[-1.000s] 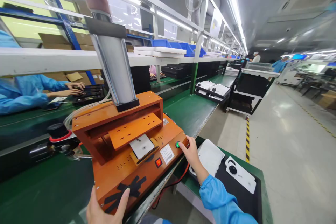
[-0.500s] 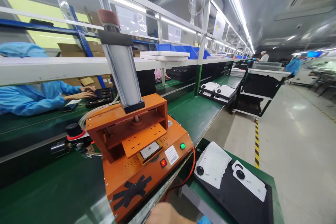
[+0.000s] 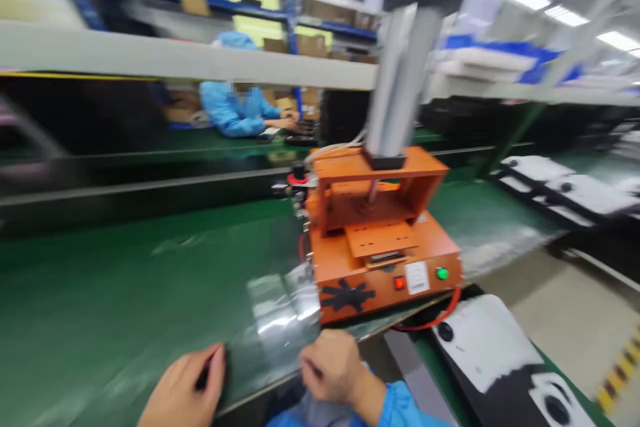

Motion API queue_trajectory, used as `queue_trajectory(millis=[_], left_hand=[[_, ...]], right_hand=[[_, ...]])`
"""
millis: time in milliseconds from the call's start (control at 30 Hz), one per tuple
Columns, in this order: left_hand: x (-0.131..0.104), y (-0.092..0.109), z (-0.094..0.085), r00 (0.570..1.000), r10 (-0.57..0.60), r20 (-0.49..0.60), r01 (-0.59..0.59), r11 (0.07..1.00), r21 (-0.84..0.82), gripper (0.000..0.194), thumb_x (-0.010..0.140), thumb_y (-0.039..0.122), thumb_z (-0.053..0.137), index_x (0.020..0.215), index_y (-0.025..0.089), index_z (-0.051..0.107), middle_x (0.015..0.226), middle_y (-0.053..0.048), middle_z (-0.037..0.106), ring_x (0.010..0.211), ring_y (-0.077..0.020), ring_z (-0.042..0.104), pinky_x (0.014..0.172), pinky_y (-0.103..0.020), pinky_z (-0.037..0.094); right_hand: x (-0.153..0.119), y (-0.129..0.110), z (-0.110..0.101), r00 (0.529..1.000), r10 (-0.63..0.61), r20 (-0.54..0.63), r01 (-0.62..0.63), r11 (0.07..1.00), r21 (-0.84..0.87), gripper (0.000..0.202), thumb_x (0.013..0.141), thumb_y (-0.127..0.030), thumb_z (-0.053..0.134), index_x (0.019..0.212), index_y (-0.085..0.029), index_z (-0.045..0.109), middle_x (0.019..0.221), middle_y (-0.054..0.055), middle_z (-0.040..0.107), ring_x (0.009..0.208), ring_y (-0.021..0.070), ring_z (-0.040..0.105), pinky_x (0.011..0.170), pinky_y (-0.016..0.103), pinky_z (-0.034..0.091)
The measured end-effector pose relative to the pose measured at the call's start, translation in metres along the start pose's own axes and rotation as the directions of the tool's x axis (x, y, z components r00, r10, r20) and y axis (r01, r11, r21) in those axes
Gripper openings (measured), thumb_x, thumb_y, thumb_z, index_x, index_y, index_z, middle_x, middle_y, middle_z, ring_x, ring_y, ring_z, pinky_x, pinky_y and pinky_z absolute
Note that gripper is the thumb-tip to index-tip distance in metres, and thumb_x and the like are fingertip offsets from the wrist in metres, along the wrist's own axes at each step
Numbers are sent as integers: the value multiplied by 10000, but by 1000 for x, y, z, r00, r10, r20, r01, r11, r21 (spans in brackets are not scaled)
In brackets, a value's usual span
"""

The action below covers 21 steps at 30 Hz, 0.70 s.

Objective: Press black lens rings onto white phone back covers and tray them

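- Your left hand (image 3: 185,387) is at the near left, its fingers bent around a dark gap; blur hides whether they grip anything.
- Your right hand (image 3: 334,360) curls its fingers together in a loose fist, nothing seen in them, by the near edge of the glossy green desk (image 3: 150,267).
- Just beyond stands the orange metal press with a silver cylinder (image 3: 385,210); expect it heavy, stiff and top-weighted, best held low at the sides of its base.
- The thin flat piece (image 3: 387,256) under its plate is probably light and easily scratched; take it by the edges.
- Your widest room is left of the press; at right, mind the red-orange cable (image 3: 445,315) and the stacked flat white panels (image 3: 487,340), likely slippery.
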<state>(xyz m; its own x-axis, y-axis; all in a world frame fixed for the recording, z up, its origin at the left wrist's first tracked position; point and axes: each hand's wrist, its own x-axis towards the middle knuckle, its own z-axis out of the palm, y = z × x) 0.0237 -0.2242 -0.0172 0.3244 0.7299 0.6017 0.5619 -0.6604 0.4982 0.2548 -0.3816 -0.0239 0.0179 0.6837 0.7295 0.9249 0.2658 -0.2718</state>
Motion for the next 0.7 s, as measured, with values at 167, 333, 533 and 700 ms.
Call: queue_trajectory(millis=[167,333,533,700], left_hand=[[-10,-1,-7,997,30,77,-41,990,137,152,990,274,586,981,206,722,898,-48,736,844,-187,673,847,-315,507],[-10,7,-8,994,-32,108,15,989,150,186,1011,270,551,987,194,719,889,-62,721,844,-198,650,840,-335,498],[41,14,-13,931,-172,322,168,985,41,246,1004,372,558,1033,216,746,852,-29,692,754,-167,663,732,-296,544],[120,12,25,951,-151,271,162,987,-18,517,1032,433,408,1176,47,721,1242,-146,677,1222,-272,616,1071,-455,454]], right_hand=[[10,10,-10,994,51,101,-58,996,68,130,923,-135,582,1012,-212,635,712,21,646,622,182,560,572,328,432],[12,10,-7,997,12,81,-18,997,71,176,914,-101,627,1060,-198,612,757,33,688,623,179,570,579,327,469],[12,12,-6,997,-35,74,33,999,30,166,917,-124,646,1061,-206,628,733,25,675,599,174,577,556,324,451],[11,16,-6,996,-60,67,59,998,24,171,912,-118,652,1063,-196,634,740,28,680,608,181,584,574,326,455]])
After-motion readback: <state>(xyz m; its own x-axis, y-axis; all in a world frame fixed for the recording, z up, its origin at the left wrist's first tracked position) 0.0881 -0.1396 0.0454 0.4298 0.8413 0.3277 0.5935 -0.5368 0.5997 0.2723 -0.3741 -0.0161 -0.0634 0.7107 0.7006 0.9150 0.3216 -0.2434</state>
